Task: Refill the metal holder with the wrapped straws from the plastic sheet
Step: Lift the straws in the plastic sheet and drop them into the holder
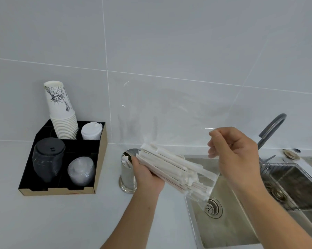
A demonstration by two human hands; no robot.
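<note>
Head view only. Left hand (145,174) wrapped around a thick bundle of straws (171,168), fingers under, thumb on top near the far ends; bundle held aloft, tilted, far ends up over the holder (127,170), near ends down toward the sink (223,221). Right hand (234,155) pinching an edge of the clear sheet (169,112) between thumb and fingertips, other fingers curled; sheet lifted, billowing up against the wall tiles, lower part seemingly draped around the near ends of the straws. Holder upright on the counter (62,221) just left of the sink, partly hidden behind the left hand; a few white pieces visible inside at the rim, level not readable. Judged status: straws gathered and off the counter, sheet partly peeled away but not free of the bundle; none of this bundle in the holder yet. Left to do: strip sheet clear, stand bundle upright, lower into holder. Risk noted: loose near ends hanging over the sink, could slide out if grip slackens. Cup tray (62,159) at left, untouched, well apart from the work.
</note>
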